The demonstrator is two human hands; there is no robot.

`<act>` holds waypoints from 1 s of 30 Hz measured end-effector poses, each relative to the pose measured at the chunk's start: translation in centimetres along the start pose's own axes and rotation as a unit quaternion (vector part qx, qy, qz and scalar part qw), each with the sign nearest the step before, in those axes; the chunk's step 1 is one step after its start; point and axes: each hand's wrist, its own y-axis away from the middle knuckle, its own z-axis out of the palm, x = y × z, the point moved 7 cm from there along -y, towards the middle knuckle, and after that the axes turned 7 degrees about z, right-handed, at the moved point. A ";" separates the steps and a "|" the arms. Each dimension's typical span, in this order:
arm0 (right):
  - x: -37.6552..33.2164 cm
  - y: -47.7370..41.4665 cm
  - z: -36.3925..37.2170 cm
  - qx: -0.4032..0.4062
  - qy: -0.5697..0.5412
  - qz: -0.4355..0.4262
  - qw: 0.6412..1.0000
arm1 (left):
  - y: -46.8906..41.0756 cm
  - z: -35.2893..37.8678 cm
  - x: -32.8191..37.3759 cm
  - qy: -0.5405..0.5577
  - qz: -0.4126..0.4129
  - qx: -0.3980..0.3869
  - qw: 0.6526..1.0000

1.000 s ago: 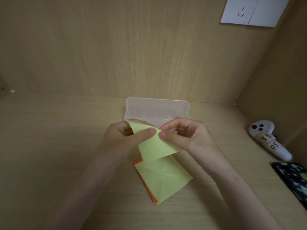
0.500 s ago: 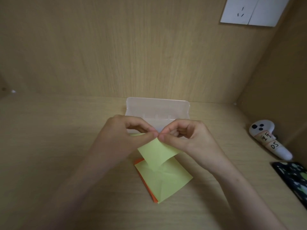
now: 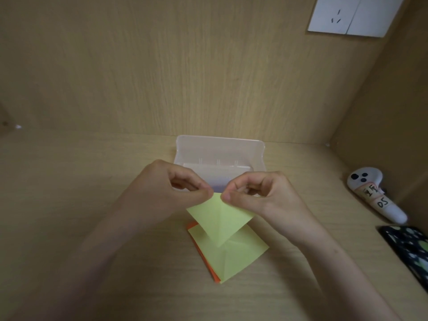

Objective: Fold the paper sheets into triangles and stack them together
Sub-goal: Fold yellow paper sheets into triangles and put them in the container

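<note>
Both hands are up over the table [image 3: 97, 205], meeting at centre. The left hand [image 3: 171, 193] and right hand [image 3: 261, 195] each pinch the top corner of the same yellow sheet [image 3: 217, 220] between thumb and forefinger, other fingers curled. Left hand holds from 9 o'clock, right from 3 o'clock, thumbs nearly touching. Neither hand is nearer.

The sheet hangs from that pinch as a kite shape. Its long axis and centre crease run 12 to 6 o'clock, with the free point at 6.

Key relation: a flat yellow sheet [image 3: 240, 258] lies on the table at 6 o'clock from the pinch, on top of an orange sheet [image 3: 191, 225] that shows at its 9 o'clock edge. The hanging point sits over this pile. Contact or a small gap, cannot tell from this angle.

The clear plastic box [image 3: 220, 149] is at 12 o'clock, just behind the knuckles.

Likely next: close the two wings along the crease, or lower the sheet toward 6 onto the pile.
</note>
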 end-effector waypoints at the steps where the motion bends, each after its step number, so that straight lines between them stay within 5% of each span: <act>1: 0.0 0.0 -0.1 0.001 0.003 -0.001 1.000 | 0.0 -0.1 -0.1 0.004 -0.006 -0.004 1.000; 26: 0.9 0.4 -0.7 -0.007 -0.012 0.012 1.000 | 0.8 -2.5 -1.2 0.014 -0.048 -0.027 0.998; 30: 1.5 0.8 -2.7 0.031 -0.029 0.022 0.999 | 0.6 -5.3 -2.6 -0.021 -0.046 0.047 0.998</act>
